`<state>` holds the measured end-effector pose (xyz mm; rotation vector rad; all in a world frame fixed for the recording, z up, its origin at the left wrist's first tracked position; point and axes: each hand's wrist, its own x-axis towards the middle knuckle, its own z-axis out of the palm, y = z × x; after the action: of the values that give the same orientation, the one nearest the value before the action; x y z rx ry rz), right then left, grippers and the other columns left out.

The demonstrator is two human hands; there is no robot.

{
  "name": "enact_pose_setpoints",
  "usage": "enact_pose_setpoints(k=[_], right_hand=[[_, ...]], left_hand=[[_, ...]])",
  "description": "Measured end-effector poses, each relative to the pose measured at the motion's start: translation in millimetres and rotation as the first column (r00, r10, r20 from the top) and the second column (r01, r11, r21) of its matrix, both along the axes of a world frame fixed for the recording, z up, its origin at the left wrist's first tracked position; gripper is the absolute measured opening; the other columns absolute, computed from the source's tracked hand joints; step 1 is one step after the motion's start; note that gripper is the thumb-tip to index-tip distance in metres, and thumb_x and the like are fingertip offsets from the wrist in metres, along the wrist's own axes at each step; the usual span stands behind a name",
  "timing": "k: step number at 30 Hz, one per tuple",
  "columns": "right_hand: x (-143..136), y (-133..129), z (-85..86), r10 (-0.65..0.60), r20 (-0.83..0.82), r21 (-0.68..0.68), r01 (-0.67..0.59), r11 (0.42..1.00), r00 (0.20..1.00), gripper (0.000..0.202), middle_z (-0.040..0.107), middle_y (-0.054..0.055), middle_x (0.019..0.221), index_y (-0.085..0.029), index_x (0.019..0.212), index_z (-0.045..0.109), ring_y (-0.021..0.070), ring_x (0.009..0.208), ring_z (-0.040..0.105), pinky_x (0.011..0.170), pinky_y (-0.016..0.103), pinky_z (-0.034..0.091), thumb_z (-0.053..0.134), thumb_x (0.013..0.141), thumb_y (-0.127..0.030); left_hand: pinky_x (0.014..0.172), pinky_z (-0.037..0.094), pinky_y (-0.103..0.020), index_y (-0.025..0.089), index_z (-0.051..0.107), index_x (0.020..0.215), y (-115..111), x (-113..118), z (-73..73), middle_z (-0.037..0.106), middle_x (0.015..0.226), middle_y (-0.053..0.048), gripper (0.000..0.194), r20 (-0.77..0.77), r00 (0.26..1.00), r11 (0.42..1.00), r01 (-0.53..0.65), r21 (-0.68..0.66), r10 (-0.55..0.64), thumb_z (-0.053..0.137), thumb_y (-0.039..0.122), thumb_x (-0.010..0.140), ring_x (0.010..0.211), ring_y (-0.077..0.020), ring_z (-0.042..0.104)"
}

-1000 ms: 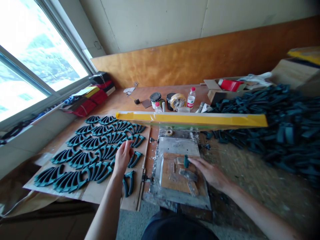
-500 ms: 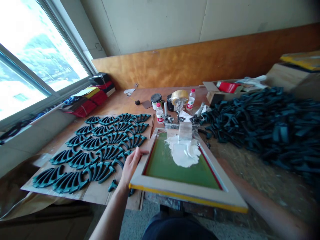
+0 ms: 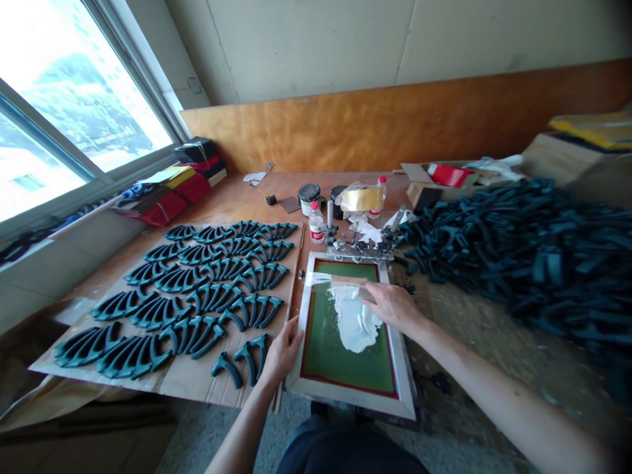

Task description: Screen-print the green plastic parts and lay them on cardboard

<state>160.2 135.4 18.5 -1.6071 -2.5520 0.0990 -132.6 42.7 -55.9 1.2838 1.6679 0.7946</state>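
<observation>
A screen printing frame [image 3: 350, 403] with green mesh [image 3: 320, 352] lies nearly flat in front of me, its far end at a metal hinge clamp [image 3: 360, 250]. Thick white ink [image 3: 356, 329] is pooled on the mesh. My right hand [image 3: 395, 306] is closed on the right end of a squeegee [image 3: 348, 281], which lies across the mesh at the far edge of the ink. At the frame's left side rail, my left hand [image 3: 285, 345] grips with bent fingers. Whatever lies under the screen is hidden.
Dark green curved plastic parts [image 3: 172, 316] lie in rows on cardboard [image 3: 182, 388] at left. A large heap of similar parts [image 3: 518, 257] covers the right side. Behind the clamp stand bottles [image 3: 316, 224], a paint tub [image 3: 309, 195] and a tape roll [image 3: 363, 197].
The frame's near end has come down from a raised tilt to nearly flat. My right hand has moved from beside the frame onto the squeegee. My left hand has shifted nearer along the rail.
</observation>
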Motion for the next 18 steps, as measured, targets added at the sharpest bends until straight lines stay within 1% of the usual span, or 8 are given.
enact_pose_setpoints(k=[3,5,8,11,13,15,17,18], right_hand=[[-1.4,-17.3,-5.9,-0.043,0.032,0.083,0.040,0.996,0.999,0.007,0.066,0.008,0.083,-0.018,0.087,0.059,0.0207,0.079,0.061,0.066,0.027,0.042,0.053,0.087,-0.020],[-8.6,-29.8,-13.0,-0.020,0.021,0.103,0.018,0.995,1.000,0.009,0.064,0.008,0.079,-0.017,0.083,0.059,0.0209,0.077,0.060,0.065,0.028,0.041,0.051,0.085,-0.013],[-16.1,-49.7,-24.3,0.177,-0.007,0.140,-0.174,0.975,0.984,0.015,0.062,0.008,0.078,-0.016,0.083,0.059,0.0216,0.076,0.058,0.065,0.030,0.041,0.048,0.082,-0.006],[-7.7,-63.3,-25.8,0.436,-0.035,0.168,-0.424,0.890,0.899,0.021,0.062,0.007,0.078,-0.017,0.083,0.061,0.0202,0.075,0.056,0.066,0.030,0.041,0.043,0.085,-0.004],[2.8,-63.0,-18.6,0.534,-0.071,0.125,-0.523,0.843,0.843,0.022,0.062,0.005,0.077,-0.018,0.081,0.061,0.0190,0.074,0.055,0.066,0.029,0.041,0.043,0.086,-0.006],[9.9,-56.0,-8.8,0.547,-0.116,0.032,-0.547,0.837,0.829,0.018,0.062,0.003,0.076,-0.020,0.079,0.061,0.0182,0.074,0.055,0.065,0.028,0.041,0.048,0.085,-0.009],[10.0,-48.5,-3.8,0.488,-0.145,-0.013,-0.494,0.869,0.861,0.014,0.062,0.003,0.077,-0.020,0.080,0.061,0.0185,0.076,0.055,0.066,0.028,0.042,0.052,0.082,-0.009],[7.9,-47.0,-4.7,0.454,-0.147,0.009,-0.458,0.889,0.879,0.015,0.063,0.003,0.079,-0.020,0.083,0.062,0.0192,0.078,0.056,0.067,0.029,0.043,0.052,0.082,-0.008]], left_hand=[[0.079,0.046,-0.028,0.021,0.057,0.129,-1.0,-0.7,-0.8,0.071,0.091,-0.005,0.053,0.035,0.999,1.000,-0.008,-0.002,0.008,0.054,0.047,0.083,0.087,-0.0223,0.064],[0.079,0.046,-0.028,0.021,0.057,0.129,-1.1,-0.6,-0.7,0.071,0.095,-0.006,0.053,0.053,0.999,1.000,-0.009,-0.014,0.009,0.055,0.047,0.083,0.089,-0.0223,0.065],[0.080,0.046,-0.029,0.021,0.055,0.130,-0.9,-0.3,0.8,0.072,0.097,-0.006,0.053,0.060,0.998,1.000,0.015,-0.014,-0.014,0.053,0.046,0.084,0.088,-0.0218,0.065],[0.080,0.046,-0.030,0.020,0.056,0.129,-1.1,0.1,2.4,0.072,0.096,-0.006,0.051,0.047,0.999,1.000,0.027,0.002,-0.027,0.052,0.046,0.085,0.087,-0.0221,0.065],[0.080,0.046,-0.030,0.020,0.057,0.128,-1.4,0.5,2.7,0.072,0.095,-0.006,0.051,0.045,0.999,1.000,0.021,0.004,-0.021,0.052,0.047,0.085,0.087,-0.0223,0.065],[0.080,0.046,-0.029,0.020,0.058,0.127,-1.5,0.9,2.3,0.072,0.095,-0.006,0.051,0.050,0.999,1.000,0.006,-0.003,-0.006,0.054,0.047,0.084,0.088,-0.0225,0.065],[0.080,0.047,-0.029,0.019,0.058,0.127,-1.5,1.2,2.0,0.072,0.096,-0.006,0.052,0.065,0.998,1.000,-0.005,-0.009,0.005,0.055,0.047,0.083,0.089,-0.0227,0.065],[0.080,0.047,-0.029,0.019,0.058,0.127,-1.5,1.3,2.2,0.072,0.098,-0.006,0.053,0.076,0.997,1.000,-0.007,-0.007,0.008,0.055,0.047,0.082,0.090,-0.0228,0.065]])
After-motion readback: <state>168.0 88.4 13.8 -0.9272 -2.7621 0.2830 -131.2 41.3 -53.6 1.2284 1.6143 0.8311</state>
